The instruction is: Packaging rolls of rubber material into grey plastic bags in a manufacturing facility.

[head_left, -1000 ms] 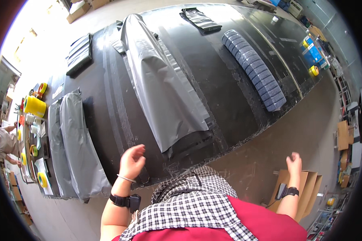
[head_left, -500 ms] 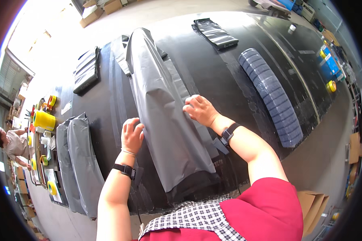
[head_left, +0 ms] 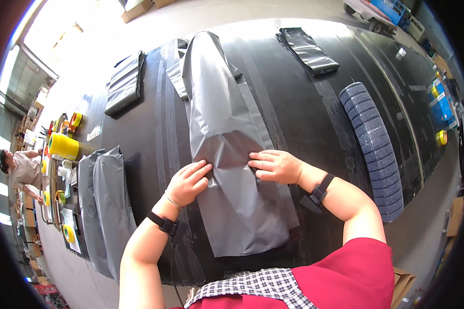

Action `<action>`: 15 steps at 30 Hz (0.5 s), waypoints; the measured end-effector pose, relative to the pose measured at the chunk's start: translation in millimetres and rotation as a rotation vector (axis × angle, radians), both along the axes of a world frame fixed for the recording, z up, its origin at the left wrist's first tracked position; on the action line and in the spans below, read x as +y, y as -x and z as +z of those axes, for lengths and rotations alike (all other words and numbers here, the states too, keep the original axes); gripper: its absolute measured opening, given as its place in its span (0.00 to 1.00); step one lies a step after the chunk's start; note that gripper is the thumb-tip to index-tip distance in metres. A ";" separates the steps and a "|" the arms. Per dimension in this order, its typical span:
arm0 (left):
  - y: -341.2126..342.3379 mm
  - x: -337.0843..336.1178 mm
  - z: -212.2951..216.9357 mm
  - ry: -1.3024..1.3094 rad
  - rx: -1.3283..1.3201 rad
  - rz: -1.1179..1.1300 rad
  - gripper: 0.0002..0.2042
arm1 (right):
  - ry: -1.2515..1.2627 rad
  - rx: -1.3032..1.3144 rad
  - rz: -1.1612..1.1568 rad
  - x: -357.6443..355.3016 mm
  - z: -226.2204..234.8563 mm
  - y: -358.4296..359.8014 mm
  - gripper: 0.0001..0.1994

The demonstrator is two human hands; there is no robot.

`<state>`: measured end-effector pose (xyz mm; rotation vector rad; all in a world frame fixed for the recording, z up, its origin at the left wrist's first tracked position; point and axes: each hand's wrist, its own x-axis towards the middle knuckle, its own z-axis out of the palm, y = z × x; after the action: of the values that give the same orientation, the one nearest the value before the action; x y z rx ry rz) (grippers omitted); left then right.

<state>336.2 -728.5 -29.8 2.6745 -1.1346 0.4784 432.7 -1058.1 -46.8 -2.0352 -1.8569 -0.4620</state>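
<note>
A long grey plastic bag (head_left: 242,216) lies lengthwise before me on the black table, its far part bulging over something hidden inside. My left hand (head_left: 189,181) grips its left side, fingertips on the film and the thumb mostly hidden. Opposite it, my right hand (head_left: 278,166) holds the right side, with fingers close together over the film. Between the hands the plastic is drawn in and creased. Its near end spreads flat close to the table's front edge. Under the bag, more grey film (head_left: 257,114) shows along the right side.
Folded black bags (head_left: 126,82) and another black stack (head_left: 309,50) lie on the table (head_left: 314,123). Grey bags (head_left: 108,201) hang over its left edge near yellow tape rolls (head_left: 63,146). A wrapped blue-grey roll (head_left: 372,152) is at right. Another person (head_left: 26,170) stands far left.
Both hands have come closer together over the bag, drawing the film in and creasing it between them. The view has shifted, so the table's contents appear farther right.
</note>
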 end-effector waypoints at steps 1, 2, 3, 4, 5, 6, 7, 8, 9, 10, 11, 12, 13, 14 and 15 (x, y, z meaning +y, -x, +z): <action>-3.6 4.3 -2.5 0.002 -0.005 0.000 0.08 | -0.102 0.242 -0.030 -2.1 -4.5 -3.5 0.08; -7.4 10.5 -6.3 0.239 0.214 0.107 0.08 | -0.205 0.484 -0.059 -4.2 -9.0 -5.9 0.08; -11.8 16.4 -7.8 0.474 0.431 0.213 0.09 | -0.226 0.714 -0.260 -1.6 1.0 -4.8 0.07; -15.8 17.5 -1.5 0.691 0.678 0.303 0.09 | -0.204 1.170 -0.274 0.3 20.9 -7.3 0.03; -22.3 31.1 -12.2 0.902 0.929 0.282 0.09 | -0.208 1.303 -0.228 2.3 15.9 -16.6 0.04; -33.9 32.0 -5.3 1.109 1.184 0.242 0.08 | -0.213 1.433 -0.188 5.5 19.0 -24.7 0.04; -37.9 31.0 1.0 1.108 1.176 0.233 0.08 | -0.215 1.422 -0.189 7.5 22.8 -28.1 0.04; -37.5 28.8 7.6 1.068 1.060 0.250 0.08 | -0.251 1.511 -0.182 8.2 27.6 -28.7 0.05; -39.9 20.3 24.1 1.026 0.943 0.269 0.08 | -0.286 1.600 -0.171 12.5 37.7 -30.8 0.05; -44.5 15.0 32.1 1.026 0.937 0.263 0.08 | -0.288 1.592 -0.171 17.3 47.0 -34.8 0.05; -50.9 10.5 38.3 1.112 0.754 0.161 0.07 | -0.377 1.497 -0.130 22.4 55.8 -41.0 0.06; -56.6 8.7 41.9 1.189 0.569 0.058 0.06 | -0.464 1.400 -0.090 26.0 62.9 -47.1 0.07; -62.4 9.6 41.7 1.275 0.514 0.146 0.05 | -0.574 1.677 0.003 28.2 67.1 -55.1 0.08; -71.5 9.5 43.0 1.404 0.466 0.192 0.05 | -0.600 1.605 0.016 31.1 69.3 -67.2 0.08; -76.5 20.8 40.8 1.475 0.422 0.252 0.05 | -0.711 1.604 -0.061 48.1 73.2 -68.6 0.07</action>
<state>412.7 -707.8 11.0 1.4404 -0.0971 0.4620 501.3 -1010.0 26.4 -1.1548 -0.4884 0.4125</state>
